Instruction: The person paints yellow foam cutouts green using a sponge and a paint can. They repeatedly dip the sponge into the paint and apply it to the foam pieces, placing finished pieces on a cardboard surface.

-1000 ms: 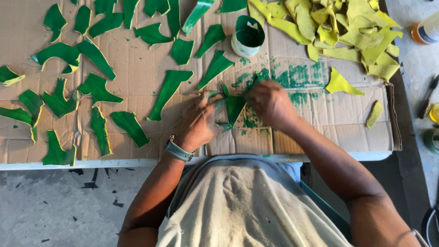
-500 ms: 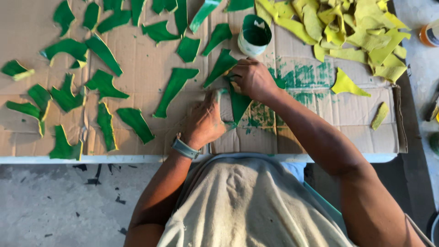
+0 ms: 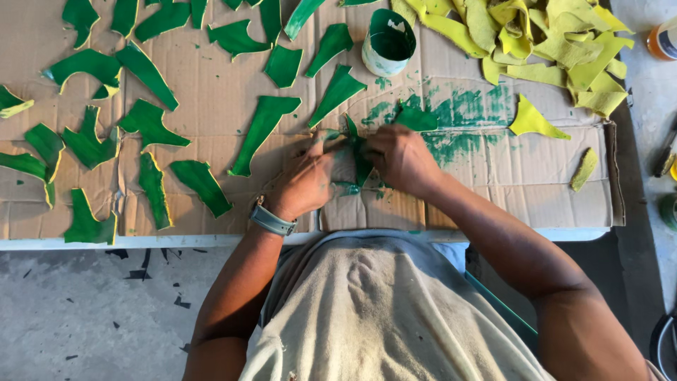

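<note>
Across the left part of the flat brown cardboard sheet [image 3: 211, 92] that covers the counter [image 3: 141, 242], many green-painted, irregularly cut leather pieces [image 3: 148, 121] lie spread apart from one another, some showing yellow edges. Nearer the middle, one long green-painted curved piece [image 3: 262, 130] lies just left of the hands. The person's left hand [image 3: 310, 180], with a grey wristwatch [image 3: 272, 219] at the wrist, rests on the cardboard with its fingers curled and pressing down on a small dark green leather piece [image 3: 361, 159]. That piece sits on the cardboard between the two hands, at the near edge of a patch of smeared green paint [image 3: 465, 116]. The right hand [image 3: 402, 159] is right beside it, closed with bent fingers on the same piece from the other side; what the fingertips pinch cannot be made out, since the knuckles hide them. Behind the hands stands a small round white pot with green paint inside [image 3: 388, 41]. Farther right, a heap of unpainted yellow leather offcuts [image 3: 536, 39] is piled at the far edge, with one yellow triangular piece [image 3: 532, 120] lying apart from it and a small yellow-green strip [image 3: 584, 169] nearer the cardboard's right edge. At the far right, an orange-lidded jar [image 3: 663, 41] stands on the grey surface.
</note>
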